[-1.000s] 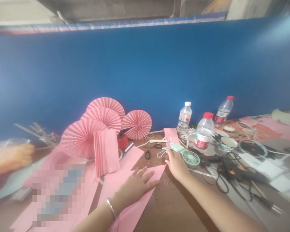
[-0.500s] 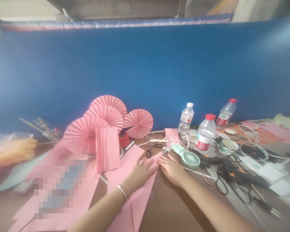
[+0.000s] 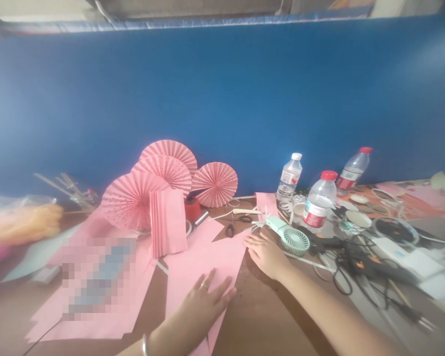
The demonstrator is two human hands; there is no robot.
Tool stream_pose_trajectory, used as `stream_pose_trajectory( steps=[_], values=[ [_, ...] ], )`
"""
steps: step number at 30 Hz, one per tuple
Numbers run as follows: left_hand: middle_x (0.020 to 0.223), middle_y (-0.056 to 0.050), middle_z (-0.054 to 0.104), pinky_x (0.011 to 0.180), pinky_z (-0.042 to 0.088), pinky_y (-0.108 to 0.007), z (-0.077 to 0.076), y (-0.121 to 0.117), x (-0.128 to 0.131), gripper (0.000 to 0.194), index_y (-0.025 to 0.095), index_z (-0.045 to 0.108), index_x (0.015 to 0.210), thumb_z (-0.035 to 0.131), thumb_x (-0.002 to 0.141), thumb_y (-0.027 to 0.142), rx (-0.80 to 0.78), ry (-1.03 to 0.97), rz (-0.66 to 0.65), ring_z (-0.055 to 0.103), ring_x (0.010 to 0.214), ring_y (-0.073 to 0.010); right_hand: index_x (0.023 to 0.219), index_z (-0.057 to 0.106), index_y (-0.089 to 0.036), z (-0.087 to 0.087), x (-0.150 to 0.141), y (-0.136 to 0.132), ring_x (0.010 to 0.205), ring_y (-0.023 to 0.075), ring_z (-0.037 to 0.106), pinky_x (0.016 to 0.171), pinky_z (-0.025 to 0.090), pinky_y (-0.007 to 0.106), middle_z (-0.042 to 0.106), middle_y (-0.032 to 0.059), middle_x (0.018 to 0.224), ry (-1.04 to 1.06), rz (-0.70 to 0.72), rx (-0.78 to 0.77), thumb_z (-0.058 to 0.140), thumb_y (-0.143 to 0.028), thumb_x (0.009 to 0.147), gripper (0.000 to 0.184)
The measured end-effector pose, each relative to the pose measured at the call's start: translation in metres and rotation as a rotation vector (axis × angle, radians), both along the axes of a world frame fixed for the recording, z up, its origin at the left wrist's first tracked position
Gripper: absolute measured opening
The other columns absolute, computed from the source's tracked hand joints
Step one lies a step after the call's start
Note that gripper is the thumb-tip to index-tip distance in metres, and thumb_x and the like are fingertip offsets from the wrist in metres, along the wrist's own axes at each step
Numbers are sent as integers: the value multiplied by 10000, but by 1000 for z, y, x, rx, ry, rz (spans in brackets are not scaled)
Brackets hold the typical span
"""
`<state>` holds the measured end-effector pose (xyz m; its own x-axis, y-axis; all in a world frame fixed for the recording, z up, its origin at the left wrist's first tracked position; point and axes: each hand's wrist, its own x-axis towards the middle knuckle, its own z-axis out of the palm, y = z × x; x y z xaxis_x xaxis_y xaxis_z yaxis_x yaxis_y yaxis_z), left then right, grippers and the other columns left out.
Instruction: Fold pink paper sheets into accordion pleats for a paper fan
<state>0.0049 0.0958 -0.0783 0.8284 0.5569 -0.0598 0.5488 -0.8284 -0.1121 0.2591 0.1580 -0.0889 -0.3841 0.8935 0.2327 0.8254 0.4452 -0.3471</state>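
Note:
A sheet of pink paper lies on the brown table in front of me. My left hand, with a ring and a silver bangle, rests on its near part, palm down and fingers spread. At the paper's far right corner, my right hand touches the edge with its fingertips, fingers fairly extended. A mint-green handheld fan lies just beyond that hand. Dark-handled scissors sit past the far edge of the paper. To the left stands an accordion-folded pink paper piece.
Round pleated paper fans lean near the blue partition. Plastic bottles, paper cups, cables and a plug crowd the right. More pink sheets lie left, partly under a blurred-out patch, with a yellow bundle beyond.
My left hand has slid back along the paper toward me, away from my right hand. The right hand stays near the far corner. The view has shifted slightly.

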Motion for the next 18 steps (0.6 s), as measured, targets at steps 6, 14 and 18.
stream_pose_trajectory(
  steps=[6,14,18],
  values=[
    [1399,-2,306,969,347,-443,5,-29,-34,568,263,311,1317,496,788,172,105,-36,-149,275,1257,-326,1196,517,-247,1,-1,0,1214,182,389,1032,207,447,506,28,1255,12,-9,-17,329,-194,852,396],
    [1295,25,464,899,415,-284,34,-46,-52,485,242,410,1261,466,792,131,189,-8,-299,466,1135,-197,1189,527,-234,1,-2,-1,1207,197,396,1016,240,451,510,36,1253,15,-27,-22,332,-197,848,394],
    [1254,38,506,875,419,-265,33,-44,-48,454,260,458,1214,452,786,111,255,-21,-312,504,1087,-190,1256,461,-187,11,-12,-19,1232,231,355,1055,160,445,465,74,1293,-3,64,44,379,-331,858,431]
  ],
)
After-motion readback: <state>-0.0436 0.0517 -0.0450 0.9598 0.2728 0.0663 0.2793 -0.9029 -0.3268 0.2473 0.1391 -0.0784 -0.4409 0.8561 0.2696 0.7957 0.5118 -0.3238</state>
